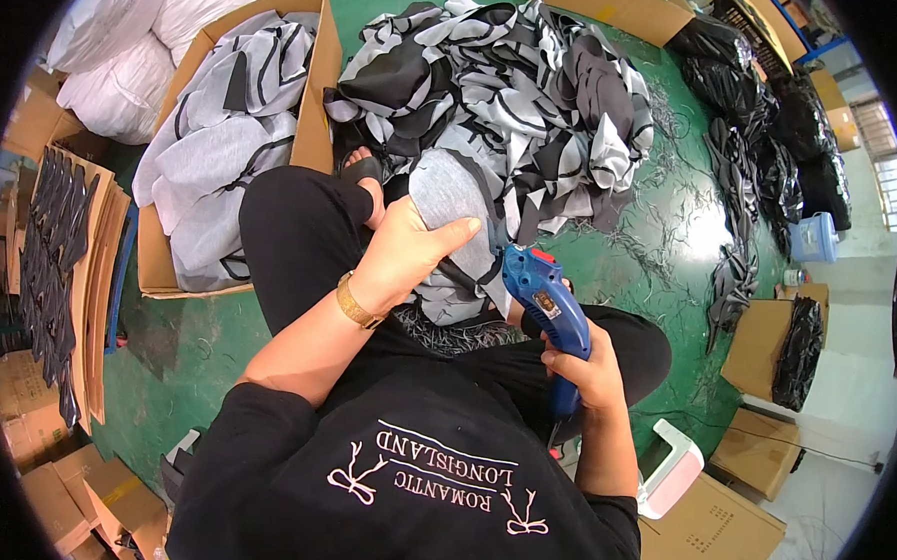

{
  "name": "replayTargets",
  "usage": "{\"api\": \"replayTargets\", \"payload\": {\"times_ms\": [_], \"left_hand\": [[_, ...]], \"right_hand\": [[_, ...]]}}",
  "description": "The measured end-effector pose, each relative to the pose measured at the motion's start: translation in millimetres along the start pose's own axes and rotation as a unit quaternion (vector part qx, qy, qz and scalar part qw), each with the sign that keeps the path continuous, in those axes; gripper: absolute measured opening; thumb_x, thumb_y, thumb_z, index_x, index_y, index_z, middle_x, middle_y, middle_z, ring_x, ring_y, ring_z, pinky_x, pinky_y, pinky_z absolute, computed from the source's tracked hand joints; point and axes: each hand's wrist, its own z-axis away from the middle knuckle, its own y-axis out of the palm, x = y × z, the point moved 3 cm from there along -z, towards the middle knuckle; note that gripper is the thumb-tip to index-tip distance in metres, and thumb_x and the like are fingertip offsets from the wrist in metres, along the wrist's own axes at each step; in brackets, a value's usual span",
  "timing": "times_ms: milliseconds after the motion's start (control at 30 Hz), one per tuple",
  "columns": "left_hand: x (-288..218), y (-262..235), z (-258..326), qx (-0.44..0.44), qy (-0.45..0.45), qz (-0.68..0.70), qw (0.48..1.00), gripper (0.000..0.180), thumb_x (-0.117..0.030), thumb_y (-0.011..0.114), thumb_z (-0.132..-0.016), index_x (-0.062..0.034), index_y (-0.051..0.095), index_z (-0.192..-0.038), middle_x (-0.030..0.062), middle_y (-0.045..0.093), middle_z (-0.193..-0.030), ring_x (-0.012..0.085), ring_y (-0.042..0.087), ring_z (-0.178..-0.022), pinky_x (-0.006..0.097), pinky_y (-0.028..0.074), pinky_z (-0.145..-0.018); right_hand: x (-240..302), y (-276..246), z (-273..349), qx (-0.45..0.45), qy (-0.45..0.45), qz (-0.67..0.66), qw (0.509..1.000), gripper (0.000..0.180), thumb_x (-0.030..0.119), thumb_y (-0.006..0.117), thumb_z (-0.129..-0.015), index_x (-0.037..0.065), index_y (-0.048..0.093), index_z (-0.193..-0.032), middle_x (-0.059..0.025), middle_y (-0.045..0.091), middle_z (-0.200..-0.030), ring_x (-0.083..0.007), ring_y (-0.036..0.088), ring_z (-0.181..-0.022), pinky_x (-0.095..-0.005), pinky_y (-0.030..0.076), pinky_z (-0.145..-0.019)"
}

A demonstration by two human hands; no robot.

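Observation:
My left hand [410, 246] pinches a light grey fabric piece [447, 190] with a dark edge, thumb on top. My right hand [593, 368] is wrapped round the handle of a blue electric fabric cutter [546, 296] with a red button. The cutter's head points up and left and meets the fabric's right edge; its blade is hidden. More grey cloth hangs below my left hand, between my knees. Just beyond, a big heap of grey and black fabric pieces [516, 98] lies on the floor.
An open carton [321, 104] of grey pieces stands at my left, white sacks [122, 86] behind it. Thread scraps [660, 239] litter the green floor. Black bags [776, 124], a light blue bucket [814, 238] and cartons line the right. A white and pink stool-like object [672, 475] is by my right elbow.

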Motion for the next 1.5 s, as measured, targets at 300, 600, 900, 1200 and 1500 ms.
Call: {"api": "replayTargets", "payload": {"times_ms": [300, 600, 900, 1200, 1500], "left_hand": [[5.2, 1.9, 3.9, 0.039, 0.023, -0.058, 0.997, 0.022, -0.005, 0.066, -0.083, 0.0012, 0.061, -0.103, 0.0022, 0.065, -0.094, 0.0085, 0.059, -0.083, 0.026, 0.048, -0.075], [13.9, -0.5, 4.5, 0.104, 0.027, -0.098, 0.989, 0.027, -0.003, 0.064, -0.083, 0.0002, 0.057, -0.109, 0.0018, 0.064, -0.099, 0.0082, 0.059, -0.089, 0.026, 0.049, -0.078], [27.6, 27.3, 22.9, 0.145, -0.025, 0.025, 0.989, 0.038, -0.006, 0.066, -0.085, -0.0018, 0.052, -0.120, 0.0020, 0.062, -0.108, 0.0099, 0.057, -0.100, 0.027, 0.046, -0.086], [15.2, 16.9, -2.1, 0.094, -0.052, 0.125, 0.986, 0.026, -0.006, 0.066, -0.086, -0.0032, 0.059, -0.110, 0.0019, 0.064, -0.102, 0.0102, 0.060, -0.091, 0.027, 0.049, -0.080], [10.7, 0.0, -25.2, 0.184, -0.073, 0.250, 0.948, 0.037, -0.009, 0.062, -0.088, -0.0029, 0.051, -0.123, 0.0062, 0.063, -0.111, 0.0179, 0.062, -0.100, 0.033, 0.051, -0.086]], "right_hand": [[7.6, -1.9, -3.0, 0.015, 0.002, 0.012, 1.000, 0.037, 0.005, 0.067, -0.065, -0.003, 0.058, -0.099, -0.0051, 0.058, -0.078, -0.0117, 0.055, -0.062, -0.0258, 0.046, -0.057], [26.9, 13.5, -22.9, 0.013, -0.057, -0.080, 0.995, 0.034, 0.009, 0.066, -0.065, -0.006, 0.056, -0.094, -0.0072, 0.056, -0.070, -0.0160, 0.055, -0.056, -0.0271, 0.046, -0.053], [56.5, 29.8, -51.1, -0.098, -0.148, 0.059, 0.982, 0.043, 0.008, 0.079, -0.067, 0.000, 0.056, -0.102, -0.0026, 0.058, -0.079, -0.0087, 0.055, -0.064, -0.0239, 0.047, -0.056], [27.4, 20.1, -44.4, 0.018, -0.068, -0.122, 0.990, 0.036, 0.016, 0.073, -0.068, -0.001, 0.055, -0.095, -0.0035, 0.054, -0.074, -0.0124, 0.053, -0.066, -0.0260, 0.044, -0.059], [-13.2, 2.2, -22.3, 0.163, -0.012, -0.229, 0.960, 0.036, 0.019, 0.072, -0.054, 0.001, 0.050, -0.075, -0.0075, 0.044, -0.055, -0.0191, 0.046, -0.048, -0.0293, 0.040, -0.043]]}}
